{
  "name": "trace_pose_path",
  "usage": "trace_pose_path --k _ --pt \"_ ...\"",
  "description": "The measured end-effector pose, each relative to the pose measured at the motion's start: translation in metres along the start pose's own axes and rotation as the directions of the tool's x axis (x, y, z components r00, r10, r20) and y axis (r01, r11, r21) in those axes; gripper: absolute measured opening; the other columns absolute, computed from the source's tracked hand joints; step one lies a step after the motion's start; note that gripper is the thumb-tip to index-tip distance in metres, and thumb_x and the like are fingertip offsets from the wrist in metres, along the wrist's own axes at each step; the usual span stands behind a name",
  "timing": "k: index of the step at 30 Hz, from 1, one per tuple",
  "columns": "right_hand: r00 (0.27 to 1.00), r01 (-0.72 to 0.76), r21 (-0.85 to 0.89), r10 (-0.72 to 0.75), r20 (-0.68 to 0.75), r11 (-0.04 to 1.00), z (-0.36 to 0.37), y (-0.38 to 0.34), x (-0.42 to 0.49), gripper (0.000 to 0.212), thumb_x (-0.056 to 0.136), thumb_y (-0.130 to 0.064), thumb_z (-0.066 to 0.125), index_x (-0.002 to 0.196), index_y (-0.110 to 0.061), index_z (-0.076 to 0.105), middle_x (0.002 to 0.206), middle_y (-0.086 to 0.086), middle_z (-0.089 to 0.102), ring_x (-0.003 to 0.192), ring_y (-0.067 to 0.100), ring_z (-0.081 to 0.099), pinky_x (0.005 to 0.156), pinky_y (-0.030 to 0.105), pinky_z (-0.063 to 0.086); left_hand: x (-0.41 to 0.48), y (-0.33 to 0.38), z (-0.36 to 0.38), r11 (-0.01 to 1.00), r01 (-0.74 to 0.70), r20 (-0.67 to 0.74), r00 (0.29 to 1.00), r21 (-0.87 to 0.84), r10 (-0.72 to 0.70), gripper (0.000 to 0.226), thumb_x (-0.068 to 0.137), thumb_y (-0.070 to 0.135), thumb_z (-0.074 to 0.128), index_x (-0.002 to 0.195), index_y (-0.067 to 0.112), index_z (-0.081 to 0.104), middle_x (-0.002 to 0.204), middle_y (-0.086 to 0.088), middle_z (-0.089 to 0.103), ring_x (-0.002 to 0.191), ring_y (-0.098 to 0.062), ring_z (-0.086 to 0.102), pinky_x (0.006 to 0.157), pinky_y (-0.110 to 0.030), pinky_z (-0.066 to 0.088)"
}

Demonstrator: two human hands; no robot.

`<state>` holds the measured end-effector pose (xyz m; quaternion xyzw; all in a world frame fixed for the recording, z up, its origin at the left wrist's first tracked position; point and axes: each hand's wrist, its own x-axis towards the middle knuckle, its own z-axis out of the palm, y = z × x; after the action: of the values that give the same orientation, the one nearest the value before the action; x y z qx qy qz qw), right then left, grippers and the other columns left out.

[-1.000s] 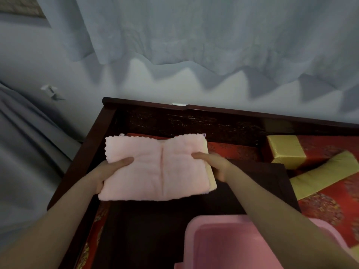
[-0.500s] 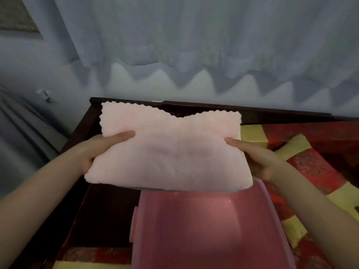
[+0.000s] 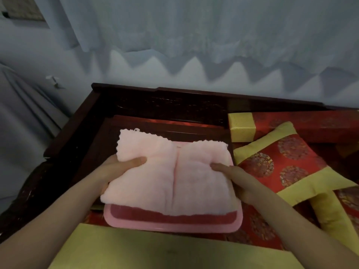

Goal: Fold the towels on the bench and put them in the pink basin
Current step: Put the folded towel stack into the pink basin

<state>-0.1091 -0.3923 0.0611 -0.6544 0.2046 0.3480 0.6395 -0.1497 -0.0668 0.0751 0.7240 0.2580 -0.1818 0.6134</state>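
The folded towel point(image 3: 196, 183), pinched at either side by the left grip point(image 3: 120, 171) and the right grip point(image 3: 235, 179), is now lowered from its earlier height to sit low over the pink basin point(image 3: 174, 227), so that release into it is judged imminent.

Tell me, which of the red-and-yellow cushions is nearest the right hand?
The flat square cushion with round patterns, lying just beside the right hand that grips the towel. The block-shaped cushion sits farther back.
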Motion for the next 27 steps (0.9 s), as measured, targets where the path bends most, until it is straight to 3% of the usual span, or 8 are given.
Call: trace_pose_path --k 4,8,13,16,19,22,24,27 --pt "0.996 -0.045 0.001 0.045 -0.077 0.999 0.016 0.022 0.024 0.069 0.051 -0.037 0.087 0.113 -0.016 0.066 0.104 0.01 0.073 0.1 0.033 0.066 0.096 0.05 0.049 0.023 -0.027 0.022 0.998 0.063 -0.047 0.997 0.009 -0.063 0.067 0.057 0.044 0.085 0.114 0.017 0.063 0.104 -0.005 0.071 0.091 -0.02 0.067 0.069 -0.031 0.053" --pt "0.987 -0.058 -0.011 0.056 -0.151 0.998 0.025 0.04 0.052 0.073 0.045 -0.043 0.08 0.11 -0.014 0.062 0.106 0.011 0.068 0.099 0.034 0.061 0.095 0.049 0.047 0.043 -0.049 0.035 0.984 0.176 -0.087 0.981 0.025 -0.173 0.074 0.053 0.047 0.087 0.114 0.014 0.06 0.103 -0.008 0.068 0.094 -0.027 0.064 0.084 -0.045 0.053" --pt "0.978 -0.095 0.003 0.094 -0.188 0.995 0.019 0.077 0.095 0.08 0.043 -0.045 0.076 0.114 -0.012 0.06 0.104 0.012 0.069 0.094 0.034 0.065 0.09 0.048 0.052 0.054 -0.076 0.045 0.981 0.173 -0.126 0.979 0.085 -0.162 0.065 0.061 0.042 0.084 0.109 0.008 0.059 0.105 -0.007 0.065 0.095 -0.026 0.06 0.081 -0.038 0.05" --pt "0.971 -0.063 0.001 0.061 -0.229 0.998 0.029 0.074 0.08 0.062 0.06 -0.038 0.072 0.113 -0.009 0.06 0.098 0.012 0.069 0.093 0.033 0.065 0.088 0.046 0.053 0.058 -0.084 0.047 0.983 0.143 -0.188 0.975 0.118 -0.12 0.07 0.063 0.039 0.084 0.119 0.007 0.056 0.109 -0.009 0.064 0.097 -0.026 0.059 0.086 -0.038 0.05" --pt "0.951 0.04 -0.215 -0.103 -0.29 0.976 0.036 0.068 0.069 0.053 0.084 -0.022 0.06 0.133 -0.008 0.046 0.107 0.01 0.064 0.102 0.03 0.059 0.084 0.034 0.05 0.057 -0.082 0.044 0.951 0.073 -0.189 0.982 0.301 -0.016 0.092 0.06 0.051 0.081 0.132 0.008 0.044 0.125 -0.011 0.06 0.108 -0.029 0.059 0.094 -0.042 0.049" --pt "0.875 0.184 -0.658 -0.427 -0.229 0.73 0.031 0.071 0.056 0.081 0.085 -0.02 0.062 0.149 -0.009 0.013 0.148 0.014 0.034 0.132 0.031 0.038 0.106 0.037 0.035 0.041 -0.077 0.038 0.793 -0.17 -0.141 0.941 0.585 0.306 0.11 0.069 0.05 0.076 0.148 0.006 0.013 0.155 -0.013 0.025 0.141 -0.03 0.027 0.114 -0.041 0.027" --pt "0.849 0.257 -0.852 -0.527 -0.026 0.457 0.024 0.072 0.046 0.094 0.083 -0.022 0.066 0.151 -0.015 0.002 0.159 0.007 0.007 0.145 0.029 0.012 0.116 0.038 0.018 0.027 -0.074 0.03 0.526 -0.378 0.101 0.872 0.762 0.479 0.116 0.072 0.058 0.069 0.151 0.017 -0.004 0.16 -0.002 -0.008 0.147 -0.02 -0.005 0.119 -0.037 0.004" --pt "0.928 0.246 -0.949 -0.332 0.171 0.199 0.017 0.073 0.042 0.102 0.079 -0.028 0.067 0.151 -0.021 -0.004 0.16 0.004 -0.01 0.147 0.029 -0.005 0.118 0.041 0.008 0.023 -0.078 0.019 -0.032 -0.402 0.395 0.879 0.915 0.268 0.12 0.072 0.074 0.053 0.148 0.015 -0.018 0.156 -0.006 -0.024 0.144 -0.02 -0.023 0.118 -0.044 -0.011"
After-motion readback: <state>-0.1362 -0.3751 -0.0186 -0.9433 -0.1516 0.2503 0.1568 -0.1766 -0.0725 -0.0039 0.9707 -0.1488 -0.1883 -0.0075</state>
